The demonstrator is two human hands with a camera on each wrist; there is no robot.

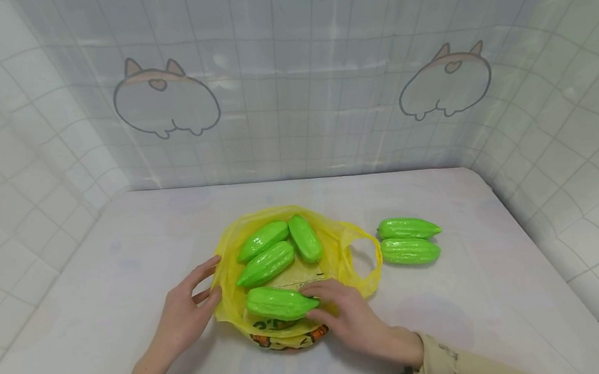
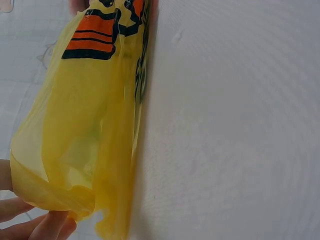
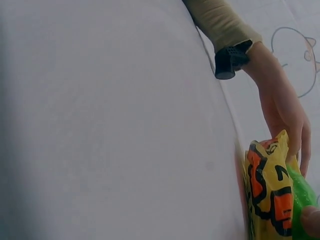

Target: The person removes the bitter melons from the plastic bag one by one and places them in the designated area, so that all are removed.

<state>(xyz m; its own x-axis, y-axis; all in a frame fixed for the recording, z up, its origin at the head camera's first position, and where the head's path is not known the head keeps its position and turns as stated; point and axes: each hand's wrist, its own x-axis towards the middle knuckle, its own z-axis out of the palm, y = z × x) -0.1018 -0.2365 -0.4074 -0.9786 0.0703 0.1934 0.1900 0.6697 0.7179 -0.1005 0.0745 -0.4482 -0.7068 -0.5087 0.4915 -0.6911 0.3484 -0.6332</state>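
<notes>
A yellow plastic bag (image 1: pixel 336 231) lies with its mouth spread wide, several glossy green bitter melons inside. My left hand (image 1: pixel 184 312) holds the bag's left rim, thumb apart from the fingers; in the left wrist view its fingers (image 2: pixel 47 225) show at the yellow film. With my right hand (image 1: pixel 347 315) I grip the pointed end of the nearest bitter melon (image 1: pixel 278 303), which lies across the front of the bag's mouth. Behind it in the bag, two melons (image 1: pixel 266 262) lie slanted and another (image 1: pixel 305 239) points toward the back.
Two more bitter melons (image 1: pixel 410 251) lie side by side on the white table (image 1: pixel 479 314), just right of the bag's looped handle (image 1: pixel 374 264). Sheets with a grid pattern (image 1: pixel 290 91) stand around the back and both sides.
</notes>
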